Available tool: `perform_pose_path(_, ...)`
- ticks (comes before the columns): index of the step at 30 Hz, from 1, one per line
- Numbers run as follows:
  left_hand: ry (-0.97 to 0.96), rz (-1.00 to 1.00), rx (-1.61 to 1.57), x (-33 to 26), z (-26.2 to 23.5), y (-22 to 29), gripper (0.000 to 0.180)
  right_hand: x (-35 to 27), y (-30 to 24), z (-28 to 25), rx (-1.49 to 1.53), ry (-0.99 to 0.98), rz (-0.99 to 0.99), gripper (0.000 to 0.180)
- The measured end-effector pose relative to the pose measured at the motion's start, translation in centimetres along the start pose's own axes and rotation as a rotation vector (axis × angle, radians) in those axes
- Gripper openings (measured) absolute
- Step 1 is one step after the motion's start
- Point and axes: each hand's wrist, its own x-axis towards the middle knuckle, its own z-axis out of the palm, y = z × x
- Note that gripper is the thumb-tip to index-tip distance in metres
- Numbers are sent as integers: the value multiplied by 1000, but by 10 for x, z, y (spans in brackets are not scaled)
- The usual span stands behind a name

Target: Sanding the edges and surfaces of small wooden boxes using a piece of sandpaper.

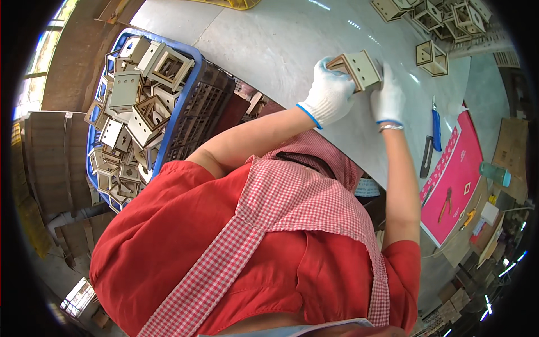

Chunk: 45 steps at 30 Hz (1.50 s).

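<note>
My left hand (pixel 332 92), in a white knit glove with a blue cuff, is closed around a small pale wooden box frame (pixel 362 70). The frame has open sides, dark edges and a few round holes in the panel facing me. My right hand (pixel 388 95), gloved the same way, is at the frame's right side with its fingers pressed together. A thin dark sliver shows by its fingertips; I cannot tell what it is. Farther right on the grey tabletop (pixel 269 56), a similar frame (pixel 432 58) stands alone.
A blue plastic crate (pixel 193 56) heaped with wooden frames (pixel 126 90) is at my left. More frames (pixel 443 19) are piled at the far right. A blue-handled tool (pixel 436 126), a dark flat strip (pixel 426 157), a pink sheet (pixel 457 180), pliers (pixel 446 205) and a green bottle (pixel 494 173) lie at the right.
</note>
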Motion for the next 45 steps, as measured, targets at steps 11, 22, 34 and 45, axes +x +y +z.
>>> perform_pose_path(11,-3,65,31,6,15,-15,34,11,-131,-73,208,-235,-367,66)
perform_pose_path(22,-156,68,-20,9,11,-17,32,28,-31,-73,117,-203,-468,60)
perform_pose_path(34,-93,82,92,11,9,-13,32,54,-83,-82,137,-515,118,53)
perform_pose_path(45,-255,-129,-62,10,47,-12,32,36,-93,-66,212,-419,129,59)
